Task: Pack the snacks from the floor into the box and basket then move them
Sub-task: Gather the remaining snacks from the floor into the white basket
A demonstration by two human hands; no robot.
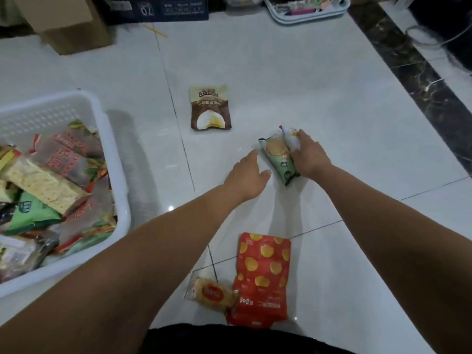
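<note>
Up at 1 o'clock on the floor [332, 85] in the head view, your right hand [310, 155] curls over the green snack packet [277, 155]. It looks light, crinkly and crushable, so grab it by the sides. Your left hand [246, 176] hovers spread just beside it. The basket [102, 118] sits at 9 o'clock.

A single wide-angle view looks from the person's head, forward and steeply down onto the tiled floor [306, 72]. The white basket [38, 121] sits close at the left edge, partly cut off. Right of the basket, both forearms run up from the bottom edge to mid-frame, ending in the left hand [246, 175] and the right hand [310, 157], which grips a green packet [277, 154]. Beyond the basket, cardboard boxes [74, 26] line the top edge, farthest off
</note>
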